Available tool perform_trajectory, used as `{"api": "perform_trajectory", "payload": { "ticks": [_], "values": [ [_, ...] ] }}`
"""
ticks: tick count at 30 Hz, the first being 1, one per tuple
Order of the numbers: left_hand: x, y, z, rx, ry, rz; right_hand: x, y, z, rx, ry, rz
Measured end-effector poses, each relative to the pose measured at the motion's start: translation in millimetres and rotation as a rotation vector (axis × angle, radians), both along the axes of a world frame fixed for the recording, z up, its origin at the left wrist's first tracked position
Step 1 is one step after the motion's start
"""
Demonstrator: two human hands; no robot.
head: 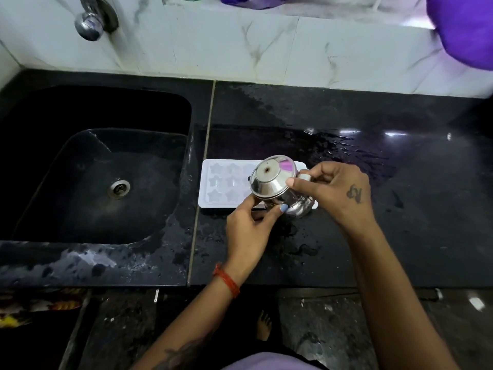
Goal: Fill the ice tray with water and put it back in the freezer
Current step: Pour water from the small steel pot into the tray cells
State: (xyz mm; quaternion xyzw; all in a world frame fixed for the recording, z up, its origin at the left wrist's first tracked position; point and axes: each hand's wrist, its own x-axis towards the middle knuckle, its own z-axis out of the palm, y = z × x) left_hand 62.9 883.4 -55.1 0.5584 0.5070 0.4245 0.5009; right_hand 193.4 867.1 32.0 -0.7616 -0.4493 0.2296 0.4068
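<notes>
Head view: both hands, left hand (248,225) and right hand (338,190), grip a steel pot (274,185) tipped over the ice tray (221,182) on the desk (373,236). Pour slowly, cell by cell, avoiding overflow.

A black stone worktop (373,236) gleams wet under overhead light. A deep black sink (80,161) is sunk into its left end. White marbled wall tiles (213,44) rise behind, carrying a chrome tap (89,24). Below lies dark speckled floor (333,329).
</notes>
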Motion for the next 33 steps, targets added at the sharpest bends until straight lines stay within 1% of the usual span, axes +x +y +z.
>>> {"api": "perform_trajectory", "payload": {
  "ticks": [4,11,15,20,27,30,33],
  "values": [
    [3,-2,-1,-0.062,-0.060,-0.046,0,-3,2,-0.013,-0.030,-0.034],
    [9,-8,-9,-0.212,-0.178,-0.100,-2,-5,11,-0.130,-0.268,0.002],
    [12,-9,-10,-0.282,-0.231,-0.122,-3,-4,14,-0.162,-0.361,0.026],
    [15,-9,-9,-0.321,-0.277,-0.130,-2,-2,15,-0.158,-0.438,0.052],
    [18,-11,-6,-0.325,-0.285,-0.118,-1,0,15,-0.169,-0.454,0.071],
    [18,-10,-6,-0.296,-0.250,-0.107,3,-2,14,-0.156,-0.406,0.055],
    [19,-10,-5,-0.250,-0.176,-0.097,7,-6,12,-0.126,-0.304,0.028]
  ]
}}
